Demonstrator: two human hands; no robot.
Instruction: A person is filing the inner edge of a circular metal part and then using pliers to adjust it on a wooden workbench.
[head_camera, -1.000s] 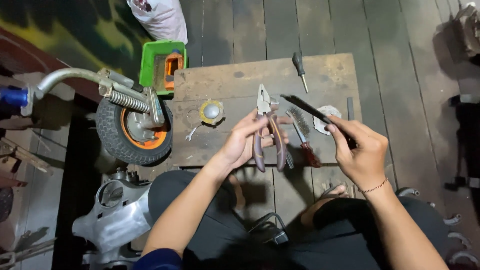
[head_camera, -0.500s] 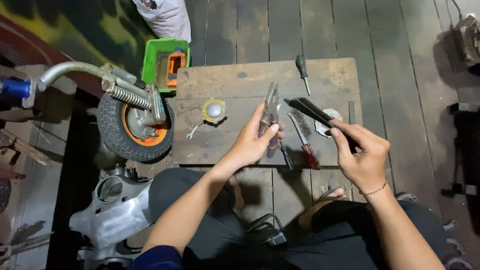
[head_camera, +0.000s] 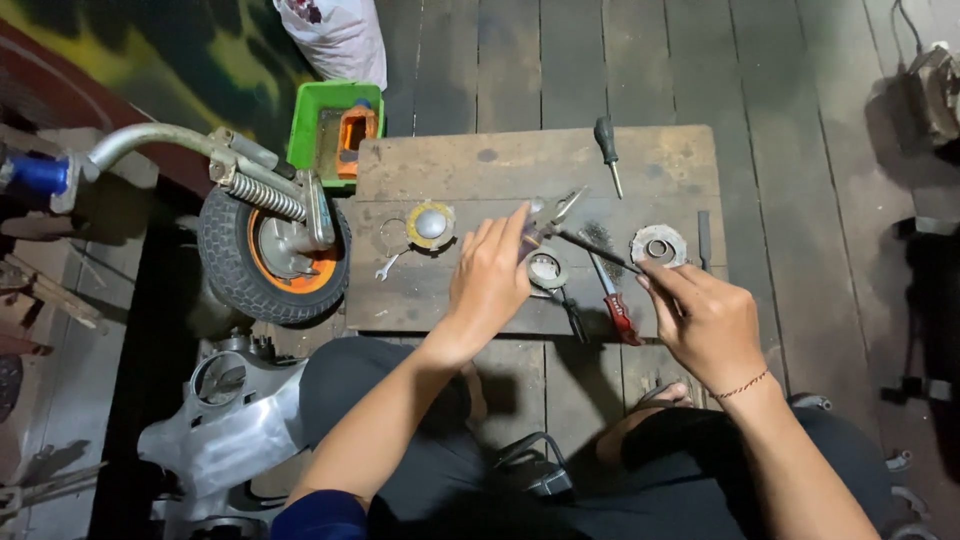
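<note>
Closest to the camera are the person's knees in dark trousers, then a grey scooter body panel (head_camera: 225, 425) lying on the dark plank floor (head_camera: 800, 150) at the left. Past that sits a low worn wooden board (head_camera: 450, 165), used as the work surface.

Left hand (head_camera: 490, 285) is closed around a pair of pliers (head_camera: 550, 215), the nose poking out up and to the right over the board. Right hand (head_camera: 705, 325) is gripping a thin dark rod-like tool (head_camera: 590, 247) whose tip reaches over to the pliers. Just under them lies a small metal ring (head_camera: 546, 270), next to a red-handled wire brush (head_camera: 610, 285).

Also on the board: a round yellow-rimmed metal cap (head_camera: 430, 223), a small spanner (head_camera: 384, 266), a flat round plate with a hole (head_camera: 658, 245) and 1 screwdriver (head_camera: 606, 148) near the far edge.

Left of the board is a small wheel with an orange rim (head_camera: 270, 260), with a spring and fork. Further back, a green plastic tub (head_camera: 330, 130) holding an orange thing, then a white patterned bag (head_camera: 335, 35).
</note>
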